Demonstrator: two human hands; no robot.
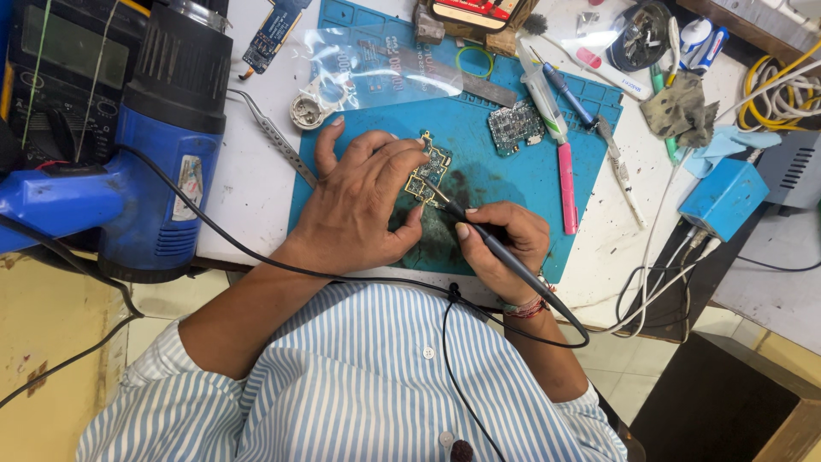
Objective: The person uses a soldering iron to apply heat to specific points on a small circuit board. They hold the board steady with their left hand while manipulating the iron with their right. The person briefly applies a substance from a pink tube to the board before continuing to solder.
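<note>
Circuit board (428, 174), small and green with gold contacts, lies on the blue work mat (479, 162), which serves as the landmark for this report. Far to the left of the mat stands a blue hot-air gun (167, 145), its black cable running toward the person. Steel tweezers (272, 137) lie just off the mat's left edge, with a small round metal part (305, 110) at its upper left corner.

On the mat, the left hand (355, 201) lies flat and spread, fingertips pressing the board's left edge to pin it down; it grips nothing. The right hand (505, 239), at the mat's lower middle, is closed in a pen grip around a black soldering iron (505, 251), the tip touching the board's lower right part.

Judgement: the step in hand appears to be soldering or reworking a joint on the board. The next move would call for a steady tip and the board held firm.

Further right on the mat lie a second board (516, 127), a syringe (544, 101) and a pink tool (567, 186). Beyond the mat's right edge sits a blue box (724, 198).
</note>
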